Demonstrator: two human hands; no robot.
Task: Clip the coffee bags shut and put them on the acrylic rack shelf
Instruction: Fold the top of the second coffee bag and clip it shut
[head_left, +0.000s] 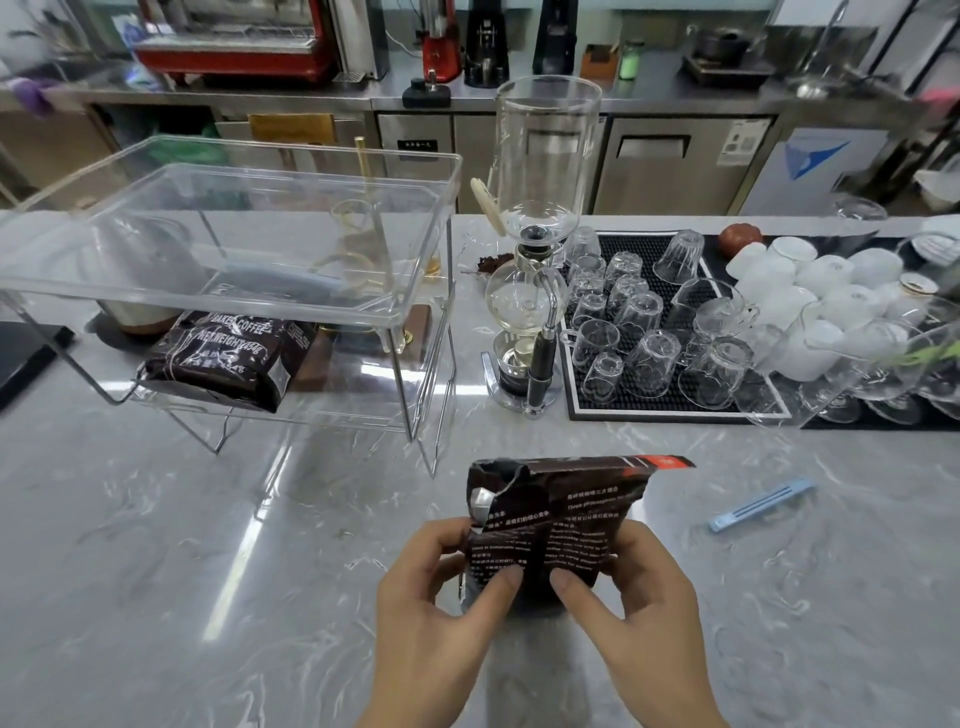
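- Left hand (436, 597) and right hand (639, 597) both grip a dark coffee bag (550, 519) upright on the marble counter (208, 571), its top unclipped.
- Acrylic rack (234, 270): lower shelf holds a second coffee bag (228, 358).
- Blue clip (761, 505) lies right of the hands.

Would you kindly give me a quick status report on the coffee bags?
Left hand and right hand both gripping the open coffee bag. Blue bag clip unused on counter. Second coffee bag on rack's lower shelf. Nothing obstructing.

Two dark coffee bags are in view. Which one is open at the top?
The coffee bag in the hands, held upright near the counter's front edge by the left hand and right hand; its top gapes, unclipped. The other bag lies on the rack's lower shelf.
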